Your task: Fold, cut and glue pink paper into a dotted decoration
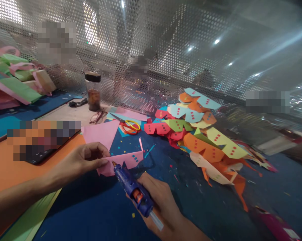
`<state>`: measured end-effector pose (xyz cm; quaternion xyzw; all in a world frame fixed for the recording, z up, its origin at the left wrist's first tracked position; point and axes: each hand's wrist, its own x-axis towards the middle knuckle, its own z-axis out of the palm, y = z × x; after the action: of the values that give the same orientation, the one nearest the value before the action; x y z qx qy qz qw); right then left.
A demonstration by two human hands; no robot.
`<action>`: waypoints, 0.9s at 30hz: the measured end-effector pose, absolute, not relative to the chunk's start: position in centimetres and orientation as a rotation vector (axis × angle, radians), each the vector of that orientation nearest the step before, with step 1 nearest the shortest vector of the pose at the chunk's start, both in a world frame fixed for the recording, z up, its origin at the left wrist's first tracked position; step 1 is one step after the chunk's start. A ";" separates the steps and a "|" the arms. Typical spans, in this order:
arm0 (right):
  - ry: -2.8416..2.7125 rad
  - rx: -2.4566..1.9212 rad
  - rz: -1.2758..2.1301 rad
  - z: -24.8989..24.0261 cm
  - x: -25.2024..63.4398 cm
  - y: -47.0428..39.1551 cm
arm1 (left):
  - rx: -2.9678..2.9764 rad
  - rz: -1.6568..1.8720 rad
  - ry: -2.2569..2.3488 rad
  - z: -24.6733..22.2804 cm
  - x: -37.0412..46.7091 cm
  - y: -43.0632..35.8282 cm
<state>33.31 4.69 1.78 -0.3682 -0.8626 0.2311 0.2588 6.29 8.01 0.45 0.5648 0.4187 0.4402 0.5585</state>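
Note:
My left hand pinches the left end of a pink paper cutout between thumb and fingers. The cutout has a notch in its lower edge, small blue squares near its right end, and a thin strip sticking up there. A blue hot glue gun is gripped in my right hand, its nozzle at the cutout close to my left fingertips; whether it touches the paper I cannot tell. A clear glue stick pokes out of the gun's back end. Beyond my left hand lies a pink paper sheet.
A pile of coloured paper cutouts spreads to the right. Scissors with red and yellow handles lie ahead, near a lidded jar. At left are a dark tablet-like device and folded paper pieces. A perforated metal screen borders the table.

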 end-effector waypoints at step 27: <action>-2.402 -0.913 0.608 2.4 33.5 4.8 | 1.326 0.986 0.922 0.2 6.2 8.1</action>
<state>33.52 4.79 2.37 -0.3348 -0.8813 0.2232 0.2478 6.18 8.07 0.21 0.5683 0.3951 0.4229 0.5848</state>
